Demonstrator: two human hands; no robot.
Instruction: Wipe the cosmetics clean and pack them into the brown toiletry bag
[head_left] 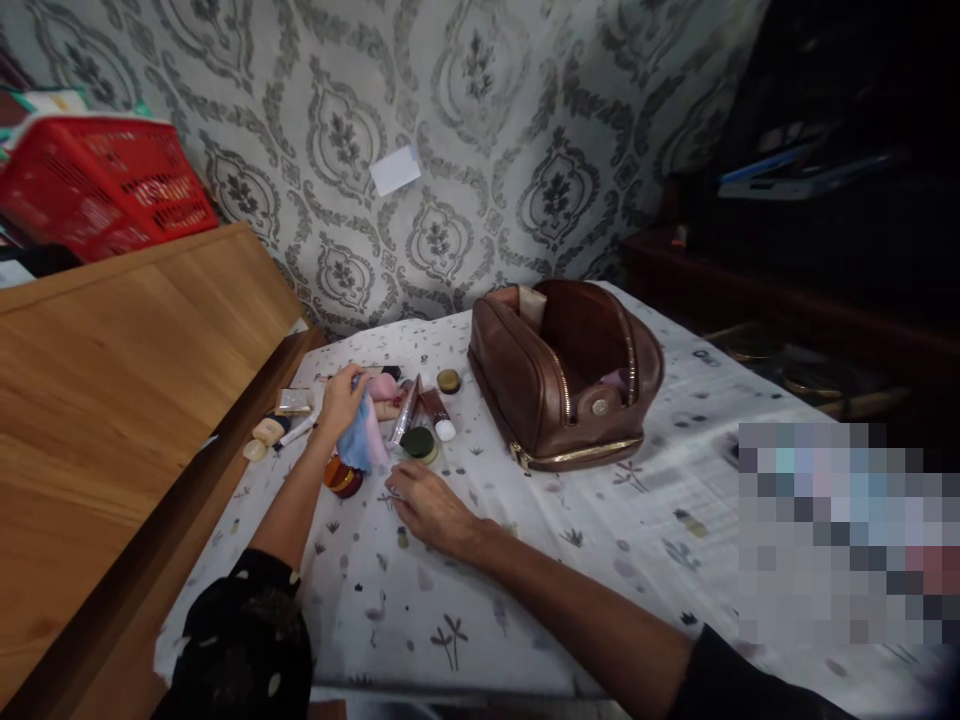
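Note:
My left hand (343, 400) is closed at the top of a soft blue and pink cloth (355, 440), which hangs below its fingers. A round pink item (384, 387) is just beyond the fingertips. Close to the cloth's lower end, my right hand (431, 508) lies low over the table, fingers loosely bent and apart, with nothing visible in them. An amber jar (343, 478) sits beside the cloth. Around the hands are a dark-lidded jar (418, 444), a silvery tube (406, 412), a dark red tube with a white cap (438, 414) and a small gold-lidded jar (448, 381).
An unzipped brown toiletry bag (555, 390) stands right of the cosmetics on the patterned tablecloth (525, 600). Foundation bottles (268, 432) and a small box (293, 401) lie at the left edge. A wooden cabinet (135, 380) bears a red basket (112, 185). Patterned wall behind.

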